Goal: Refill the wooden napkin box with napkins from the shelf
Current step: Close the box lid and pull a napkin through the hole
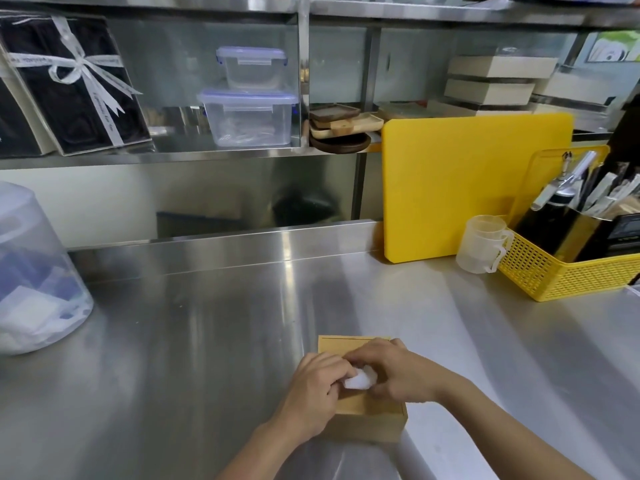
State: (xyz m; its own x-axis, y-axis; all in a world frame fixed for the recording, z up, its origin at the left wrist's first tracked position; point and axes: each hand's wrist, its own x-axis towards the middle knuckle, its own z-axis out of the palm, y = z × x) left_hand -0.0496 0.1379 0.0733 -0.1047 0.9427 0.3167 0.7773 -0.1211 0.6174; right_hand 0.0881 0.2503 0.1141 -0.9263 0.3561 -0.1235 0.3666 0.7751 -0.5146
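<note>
Wood, pale: wooden napkin box (363, 415) sits on the desk, directly under both sets of fingers, its lid on.
Steel, brushed: desk (207, 341) carries everything; raised back lip beyond the fingers.
Left hand (317, 393): fingers (341, 370) curled, pinching the left side of a white napkin (360, 380) on top of the box.
Right hand (398, 370): fingers curled down over the napkin's right side, gripping it too; the fingertips are hidden.
Napkin: small white tuft between the two hands, standing out of the middle of the box top.
Left of the fingers, well apart: translucent plastic tub (31, 271) with white and blue contents, blurred.
Beyond the fingers, to the right: yellow cutting board (460, 188) upright against the back wall; clear measuring cups (481, 244) just beside it; yellow mesh basket (554, 271) holding a dark bottle and utensils.
Shelf (156, 155) above and beyond the fingers: black gift box with white ribbon (74, 84), two stacked clear lidded containers (247, 102), wooden trays (341, 128), flat cream boxes (495, 81).
Open room: broad bare steel to the left of and beyond the fingers; nothing stands between the box and the back lip.
Edges: the desk's front edge is out of view, below the wrists.
Writing: print on the ribbon, too small to read.
</note>
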